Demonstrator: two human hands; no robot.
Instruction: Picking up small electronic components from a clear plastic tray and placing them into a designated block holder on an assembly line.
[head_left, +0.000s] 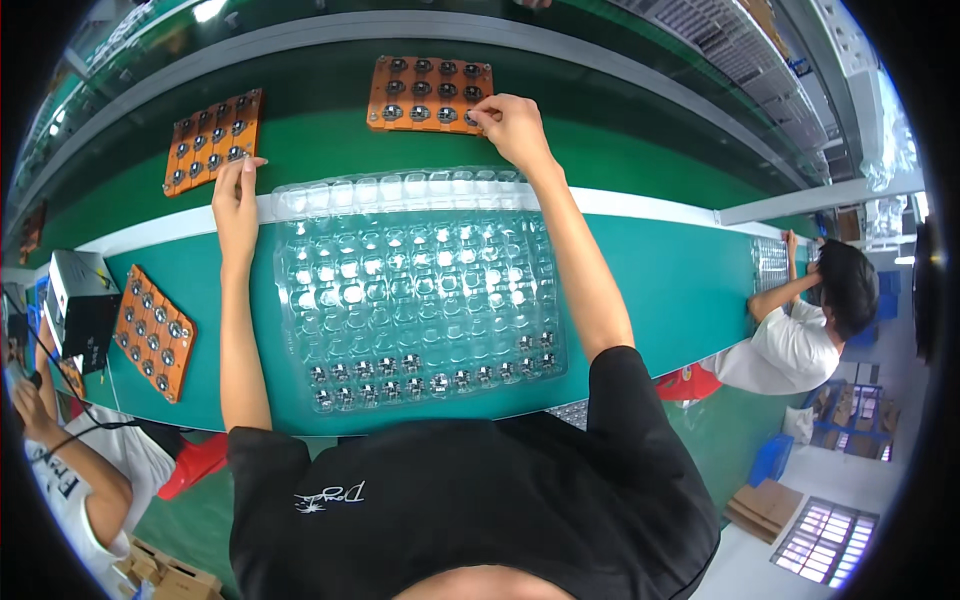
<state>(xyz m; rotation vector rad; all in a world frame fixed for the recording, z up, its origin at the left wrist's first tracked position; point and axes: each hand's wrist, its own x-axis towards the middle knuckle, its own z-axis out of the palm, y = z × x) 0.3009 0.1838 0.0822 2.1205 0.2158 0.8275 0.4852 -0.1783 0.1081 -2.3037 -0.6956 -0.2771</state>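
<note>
My right hand (511,128) reaches to the near right corner of an orange fixture board (406,101) at the far middle. Its thumb and forefinger pinch a small black and silver component at that corner, partly hidden by the fingertips. My left hand (236,195) is at the near right corner of a second orange fixture board (188,158), its fingers drawn together; what they hold, if anything, is hidden. Both boards carry rows of similar components. Between my forearms lies a clear plastic blister tray (385,320), with components (439,384) in its nearest pockets.
A third loaded orange board (155,335) lies at the left beside a dark box-shaped device (83,300) with cables. A white rail (640,204) crosses between the bench and the green far strip. One co-worker (800,330) sits at right, another (90,470) at left.
</note>
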